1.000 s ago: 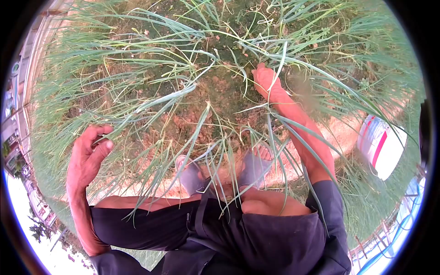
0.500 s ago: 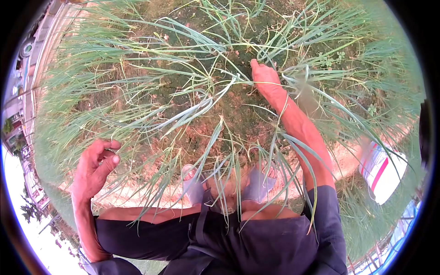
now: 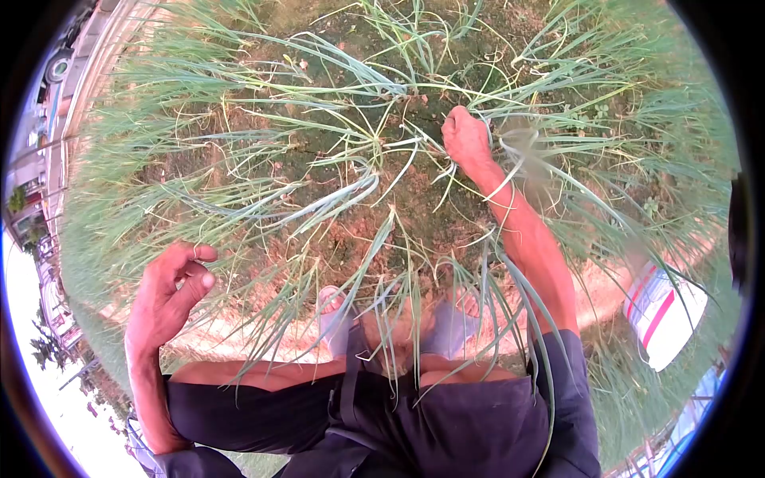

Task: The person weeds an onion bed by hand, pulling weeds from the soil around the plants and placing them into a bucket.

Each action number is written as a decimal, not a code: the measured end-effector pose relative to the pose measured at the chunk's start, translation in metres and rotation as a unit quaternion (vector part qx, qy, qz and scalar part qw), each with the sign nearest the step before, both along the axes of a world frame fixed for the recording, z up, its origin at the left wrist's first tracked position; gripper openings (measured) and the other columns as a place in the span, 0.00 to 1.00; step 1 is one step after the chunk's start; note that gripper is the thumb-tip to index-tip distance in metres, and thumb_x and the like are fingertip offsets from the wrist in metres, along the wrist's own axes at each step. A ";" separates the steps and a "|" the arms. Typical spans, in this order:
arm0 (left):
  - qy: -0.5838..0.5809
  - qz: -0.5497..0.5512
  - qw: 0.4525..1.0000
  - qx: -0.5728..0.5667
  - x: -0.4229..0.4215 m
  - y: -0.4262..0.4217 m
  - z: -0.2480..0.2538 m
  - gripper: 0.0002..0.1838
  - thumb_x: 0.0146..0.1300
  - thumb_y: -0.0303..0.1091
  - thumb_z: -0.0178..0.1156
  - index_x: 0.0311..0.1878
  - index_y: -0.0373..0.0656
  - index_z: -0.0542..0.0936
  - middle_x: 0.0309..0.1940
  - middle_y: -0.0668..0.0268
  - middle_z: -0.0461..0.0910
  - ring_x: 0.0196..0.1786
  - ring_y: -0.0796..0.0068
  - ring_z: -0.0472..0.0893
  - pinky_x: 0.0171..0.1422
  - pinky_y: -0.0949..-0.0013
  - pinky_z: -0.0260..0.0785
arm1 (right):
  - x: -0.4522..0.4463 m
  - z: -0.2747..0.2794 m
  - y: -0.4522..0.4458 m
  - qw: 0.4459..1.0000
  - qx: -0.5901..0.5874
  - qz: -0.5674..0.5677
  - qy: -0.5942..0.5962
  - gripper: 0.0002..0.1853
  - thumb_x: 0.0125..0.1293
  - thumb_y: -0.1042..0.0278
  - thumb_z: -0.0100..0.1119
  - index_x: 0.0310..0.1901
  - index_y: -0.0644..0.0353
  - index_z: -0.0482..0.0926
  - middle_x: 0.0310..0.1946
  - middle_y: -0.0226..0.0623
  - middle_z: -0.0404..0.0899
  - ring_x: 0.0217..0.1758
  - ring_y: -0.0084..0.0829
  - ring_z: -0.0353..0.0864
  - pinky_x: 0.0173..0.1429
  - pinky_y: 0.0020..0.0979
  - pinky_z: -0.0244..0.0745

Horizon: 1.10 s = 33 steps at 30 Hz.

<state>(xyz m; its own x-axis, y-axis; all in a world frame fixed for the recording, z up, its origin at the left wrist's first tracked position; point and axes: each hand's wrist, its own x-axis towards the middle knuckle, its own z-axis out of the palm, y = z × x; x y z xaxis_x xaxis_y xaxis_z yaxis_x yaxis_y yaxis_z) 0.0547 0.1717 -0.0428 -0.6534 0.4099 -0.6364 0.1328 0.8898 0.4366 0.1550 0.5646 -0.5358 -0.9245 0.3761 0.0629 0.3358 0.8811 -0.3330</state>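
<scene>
Resting among green leaves [image 3: 389, 89], the right hand [image 3: 466, 137] looks curled, its grip unclear; the left hand [image 3: 163, 299] gapes loosely; a red stripe [image 3: 658, 319] crosses the white container [image 3: 683, 325].

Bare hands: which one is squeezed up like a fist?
The person's bare right hand, among the long, thin green leaves. It is closed, while the bare left hand is loosely curled, with a gap showing through it.

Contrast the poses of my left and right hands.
The left hand is loosely curled and partly open; the right hand is closed like a fist. The right hand is farther forward, among onion-like plants; the left hand is held farther back. Both hands are bare.
</scene>
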 end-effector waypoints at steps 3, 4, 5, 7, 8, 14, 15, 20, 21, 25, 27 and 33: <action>0.010 -0.003 1.000 0.001 0.003 -0.007 0.003 0.17 0.64 0.35 0.65 0.52 0.35 0.79 0.39 0.62 0.79 0.40 0.72 0.80 0.47 0.66 0.71 | 0.005 0.124 -0.006 0.595 -0.722 -0.326 0.136 0.13 0.68 0.66 0.49 0.24 0.56 0.71 0.14 0.32 0.67 0.13 0.29 0.67 0.18 0.34 0.61; 0.007 0.007 1.000 -0.002 0.004 -0.009 0.004 0.17 0.64 0.35 0.65 0.52 0.35 0.79 0.40 0.63 0.79 0.40 0.72 0.80 0.47 0.66 0.71 | 0.011 0.122 -0.007 0.753 -0.588 -0.267 0.128 0.11 0.68 0.67 0.51 0.26 0.57 0.72 0.14 0.35 0.70 0.15 0.32 0.70 0.20 0.36 0.66; 0.004 0.016 1.000 -0.004 0.005 -0.011 0.005 0.17 0.64 0.35 0.65 0.52 0.35 0.79 0.40 0.63 0.79 0.40 0.72 0.80 0.46 0.66 0.70 | 0.013 0.119 -0.009 0.835 -0.493 -0.215 0.118 0.09 0.67 0.68 0.54 0.28 0.59 0.72 0.15 0.37 0.72 0.17 0.34 0.73 0.22 0.38 0.69; -0.002 0.025 1.000 -0.011 0.006 -0.016 0.007 0.18 0.64 0.36 0.66 0.52 0.35 0.79 0.39 0.62 0.79 0.40 0.72 0.80 0.47 0.67 0.70 | 0.013 0.109 -0.010 0.924 -0.332 -0.152 0.113 0.08 0.65 0.69 0.58 0.30 0.61 0.73 0.18 0.42 0.75 0.20 0.39 0.79 0.26 0.41 0.74; -0.003 0.029 1.000 -0.013 0.007 -0.018 0.008 0.18 0.64 0.37 0.66 0.52 0.34 0.79 0.39 0.62 0.79 0.39 0.72 0.80 0.47 0.67 0.70 | 0.011 0.105 -0.009 0.944 -0.281 -0.130 0.113 0.08 0.64 0.69 0.59 0.31 0.62 0.73 0.19 0.44 0.77 0.22 0.42 0.81 0.28 0.42 0.77; -0.033 0.062 0.997 -0.042 0.011 -0.030 0.012 0.20 0.64 0.38 0.67 0.52 0.34 0.79 0.38 0.61 0.78 0.37 0.73 0.80 0.48 0.67 0.71 | -0.008 0.122 -0.005 0.998 -0.023 0.001 -0.057 0.02 0.63 0.76 0.52 0.34 0.65 0.74 0.28 0.52 0.81 0.32 0.52 0.84 0.35 0.47 0.80; -0.031 0.065 0.997 -0.033 0.013 -0.033 0.012 0.19 0.64 0.38 0.67 0.52 0.34 0.79 0.38 0.61 0.79 0.37 0.73 0.80 0.48 0.67 0.71 | -0.011 0.126 -0.007 0.997 -0.004 0.018 -0.075 0.02 0.62 0.77 0.52 0.34 0.65 0.75 0.29 0.54 0.81 0.34 0.55 0.85 0.36 0.48 0.81; -0.034 0.100 0.994 0.008 0.020 -0.042 0.010 0.18 0.65 0.38 0.67 0.51 0.34 0.78 0.39 0.62 0.79 0.38 0.74 0.81 0.46 0.68 0.72 | -0.021 0.127 -0.016 0.988 0.042 0.007 -0.146 0.03 0.62 0.75 0.55 0.35 0.65 0.75 0.30 0.50 0.83 0.33 0.47 0.88 0.35 0.43 0.84; -0.038 0.102 0.994 0.008 0.021 -0.044 0.010 0.18 0.65 0.37 0.67 0.51 0.34 0.78 0.39 0.63 0.79 0.38 0.74 0.81 0.46 0.69 0.73 | -0.025 0.122 -0.015 0.991 0.036 0.013 -0.128 0.03 0.62 0.75 0.55 0.35 0.65 0.74 0.29 0.49 0.82 0.32 0.47 0.87 0.34 0.42 0.83; -0.058 0.125 0.990 0.006 0.026 -0.056 0.013 0.19 0.65 0.37 0.67 0.52 0.33 0.78 0.41 0.62 0.80 0.38 0.74 0.81 0.46 0.69 0.73 | -0.037 0.113 -0.018 0.997 0.042 0.058 -0.041 0.03 0.64 0.74 0.54 0.37 0.63 0.73 0.28 0.50 0.80 0.30 0.48 0.84 0.32 0.44 0.80; -0.059 0.142 0.988 -0.001 0.027 -0.059 0.014 0.19 0.65 0.38 0.67 0.52 0.33 0.79 0.42 0.61 0.81 0.38 0.74 0.81 0.46 0.69 0.73 | -0.050 0.135 -0.019 0.999 -0.028 0.039 0.008 0.03 0.65 0.73 0.52 0.37 0.63 0.73 0.28 0.53 0.78 0.34 0.50 0.84 0.34 0.45 0.79; -0.082 0.164 0.983 -0.018 0.031 -0.061 0.018 0.19 0.64 0.38 0.68 0.51 0.33 0.79 0.39 0.62 0.83 0.39 0.74 0.82 0.46 0.68 0.73 | -0.098 0.139 0.011 0.984 -0.159 0.079 -0.013 0.06 0.67 0.70 0.50 0.41 0.61 0.75 0.35 0.52 0.79 0.42 0.56 0.82 0.45 0.50 0.77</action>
